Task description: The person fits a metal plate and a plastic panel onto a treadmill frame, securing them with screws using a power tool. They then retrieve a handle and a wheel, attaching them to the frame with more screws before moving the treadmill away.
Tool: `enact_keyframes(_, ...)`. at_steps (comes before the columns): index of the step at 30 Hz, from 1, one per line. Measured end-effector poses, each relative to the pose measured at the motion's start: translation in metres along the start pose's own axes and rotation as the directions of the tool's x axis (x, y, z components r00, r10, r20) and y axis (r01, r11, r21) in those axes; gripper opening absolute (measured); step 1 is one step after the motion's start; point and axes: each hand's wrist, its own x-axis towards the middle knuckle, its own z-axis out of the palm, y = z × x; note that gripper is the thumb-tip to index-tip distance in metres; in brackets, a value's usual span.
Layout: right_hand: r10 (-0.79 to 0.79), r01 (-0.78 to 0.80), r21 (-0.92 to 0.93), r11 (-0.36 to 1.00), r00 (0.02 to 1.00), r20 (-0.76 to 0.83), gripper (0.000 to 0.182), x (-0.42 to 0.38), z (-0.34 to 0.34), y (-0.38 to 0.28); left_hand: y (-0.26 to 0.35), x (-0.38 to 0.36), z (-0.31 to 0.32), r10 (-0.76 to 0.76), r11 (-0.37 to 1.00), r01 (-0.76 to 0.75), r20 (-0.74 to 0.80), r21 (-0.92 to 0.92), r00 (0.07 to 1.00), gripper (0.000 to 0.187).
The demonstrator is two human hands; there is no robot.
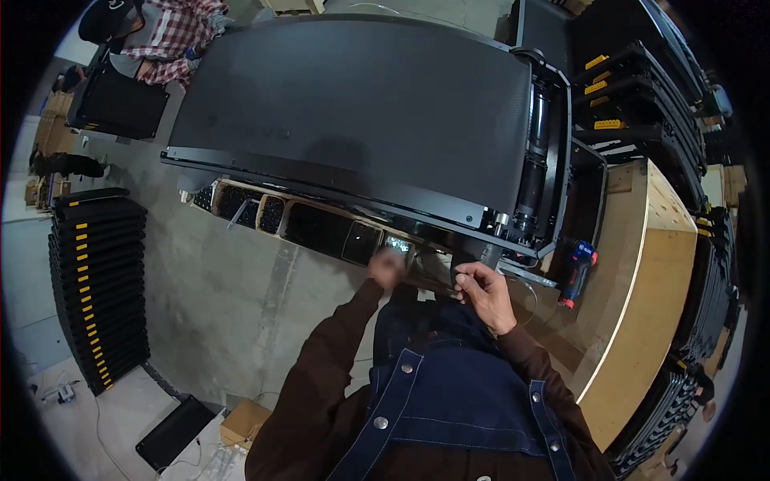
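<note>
My left hand [387, 268], smeared by motion, is at a parts tray [317, 233] below the near edge of a treadmill deck [353, 104]. It is right beside a compartment of small shiny metal parts [397, 245]. Thumb and fingertips of my right hand [487, 298] are pinched together near the deck's front right corner, at the lower end of a dark flat piece [465, 263]. I cannot tell what the pinch holds. Rollers [536, 152] show in the open frame at the deck's right end.
A blue-and-black power driver [577, 272] stands to the right, by a wooden crate [662, 264]. Black panels with yellow tabs are stacked at left [100, 289] and right [642, 88]. Across the deck, a person in a plaid shirt [172, 40] works at its far left corner.
</note>
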Motion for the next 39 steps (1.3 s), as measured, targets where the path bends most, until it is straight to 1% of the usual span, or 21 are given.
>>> enact_keyframes(2,-0.01,0.011,-0.025,1.0,1.0,0.021,0.016,0.008,0.003,0.004,0.099,-0.054,0.101,-0.147,0.984,0.162,-0.18,0.07,0.973,0.025)
enact_keyframes(3,-0.014,0.016,-0.055,0.998,0.999,0.041,0.015,0.011,0.004,0.005,0.117,-0.068,0.124,-0.147,0.983,0.163,-0.179,0.079,0.973,0.025)
enact_keyframes(4,-0.016,0.018,-0.048,0.999,0.999,0.038,0.015,0.012,0.007,0.005,0.129,-0.081,0.141,-0.146,0.989,0.142,-0.121,-0.038,0.982,0.023)
enact_keyframes(5,-0.028,0.032,-0.076,0.997,0.998,0.049,0.014,0.013,0.009,0.006,0.137,-0.09,0.154,-0.137,0.98,0.127,-0.062,-0.156,0.989,0.02)
enact_keyframes(8,-0.065,0.071,-0.123,0.99,0.996,0.054,0.012,0.01,0.012,0.002,0.151,-0.102,0.186,-0.072,0.971,0.067,-0.013,-0.229,0.997,0.022)
enact_keyframes(11,-0.108,0.114,-0.13,0.985,0.993,0.05,0.012,0.005,0.01,-0.005,0.159,-0.1,0.201,-0.047,0.977,0.063,0.086,-0.202,0.995,0.02)
enact_keyframes(15,-0.129,0.13,-0.123,0.984,0.991,0.017,0.011,-0.005,0.003,-0.02,0.17,-0.097,0.219,-0.063,0.987,0.079,0.117,-0.137,0.991,0.02)
enact_keyframes(16,-0.13,0.13,-0.112,0.985,0.991,0.006,0.011,-0.007,0.0,-0.023,0.177,-0.096,0.226,-0.094,0.992,0.105,0.136,-0.076,0.986,0.019)
enact_keyframes(18,-0.258,0.254,-0.337,0.907,0.966,0.032,0.011,-0.01,-0.013,-0.031,0.187,-0.092,0.237,-0.137,0.99,0.138,0.164,0.001,0.977,0.018)
enact_keyframes(19,-0.33,0.312,-0.436,0.844,0.943,0.038,0.011,-0.012,-0.019,-0.035,0.191,-0.09,0.24,-0.121,0.982,0.09,0.185,0.167,0.975,0.017)
enact_keyframes(20,-0.333,0.309,-0.429,0.849,0.943,0.02,0.011,-0.013,-0.023,-0.036,0.195,-0.089,0.245,-0.11,0.944,0.036,0.21,0.328,0.972,0.017)
enact_keyframes(22,-0.348,0.314,-0.427,0.848,0.938,-0.002,0.011,-0.014,-0.028,-0.036,0.2,-0.092,0.261,-0.063,0.9,-0.029,0.195,0.435,0.979,0.018)
enact_keyframes(23,-0.356,0.315,-0.416,0.853,0.934,-0.024,0.011,-0.015,-0.029,-0.035,0.202,-0.094,0.268,0.001,0.847,-0.096,0.18,0.523,0.984,0.019)
enact_keyframes(27,-0.28,0.25,-0.259,0.933,0.956,-0.085,0.011,-0.018,-0.03,-0.031,0.209,-0.095,0.279,0.05,0.73,-0.195,0.233,0.655,0.971,0.019)
enact_keyframes(29,-0.269,0.247,-0.209,0.946,0.959,-0.088,0.011,-0.017,-0.03,-0.026,0.219,-0.09,0.283,0.061,0.572,-0.317,0.347,0.756,0.936,0.017)
enact_keyframes(31,-0.148,0.16,0.132,0.978,0.985,-0.093,0.01,-0.013,-0.029,-0.02,0.229,-0.084,0.294,0.03,0.533,-0.346,0.391,0.772,0.92,0.016)
enact_keyframes(35,-0.115,0.137,0.24,0.961,0.988,-0.105,0.009,-0.013,-0.049,-0.035,0.234,-0.059,0.314,-0.013,0.52,-0.374,0.445,0.768,0.895,0.017)
enact_keyframes(36,-0.169,0.181,0.082,0.98,0.977,-0.129,0.008,-0.013,-0.058,-0.04,0.235,-0.053,0.319,-0.021,0.515,-0.378,0.452,0.769,0.892,0.017)
enact_keyframes(37,-0.225,0.216,-0.077,0.973,0.963,-0.145,0.008,-0.011,-0.067,-0.047,0.241,-0.048,0.332,-0.046,0.423,-0.44,0.504,0.792,0.863,0.018)
enact_keyframes(38,-0.354,0.291,-0.317,0.903,0.921,-0.163,0.007,-0.011,-0.077,-0.057,0.245,-0.04,0.342,-0.077,0.328,-0.502,0.552,0.8,0.83,0.019)
enact_keyframes(39,-0.506,0.38,-0.467,0.799,0.844,-0.179,0.01,-0.005,-0.086,-0.059,0.245,-0.029,0.349,0.011,0.264,-0.611,0.631,0.747,0.776,0.019)
